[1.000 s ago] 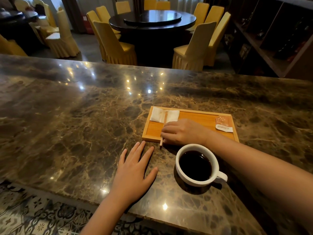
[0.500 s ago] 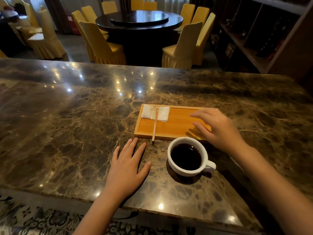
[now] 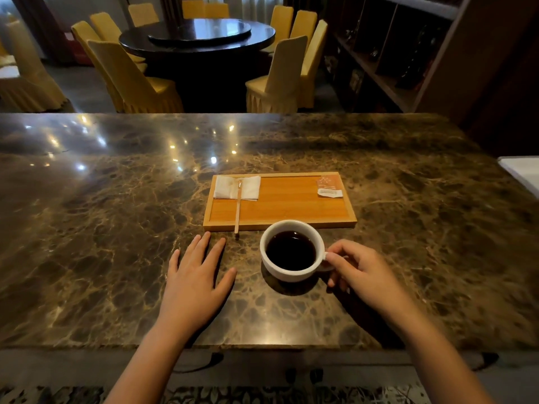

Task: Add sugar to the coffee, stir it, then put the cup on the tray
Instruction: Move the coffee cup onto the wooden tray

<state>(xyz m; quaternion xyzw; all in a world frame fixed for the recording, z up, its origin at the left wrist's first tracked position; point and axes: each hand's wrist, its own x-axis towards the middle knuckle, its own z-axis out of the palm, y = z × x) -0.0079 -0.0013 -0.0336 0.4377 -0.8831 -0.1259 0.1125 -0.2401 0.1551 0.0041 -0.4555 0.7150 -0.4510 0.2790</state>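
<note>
A white cup [image 3: 291, 272] of black coffee stands on the marble counter, just in front of the wooden tray [image 3: 280, 225]. My right hand [image 3: 360, 272] pinches the cup's handle on its right side. My left hand [image 3: 195, 278] lies flat on the counter to the left of the cup, fingers spread, holding nothing. On the tray, an orange sugar packet [image 3: 329, 186] lies in the far right corner. A white napkin [image 3: 236, 187] sits in the far left corner. A thin wooden stir stick [image 3: 238, 208] rests across the napkin and overhangs the tray's front edge.
The brown marble counter [image 3: 102, 214] stretches wide on both sides. A white object [image 3: 522, 173] shows at the right edge. Beyond the counter stand a dark round table [image 3: 198, 36], yellow-covered chairs [image 3: 128, 80] and a dark shelf unit [image 3: 408, 53].
My right hand left the stir stick on the tray, swept right over the tray, then came down to the cup's handle. The left hand stayed flat on the counter.
</note>
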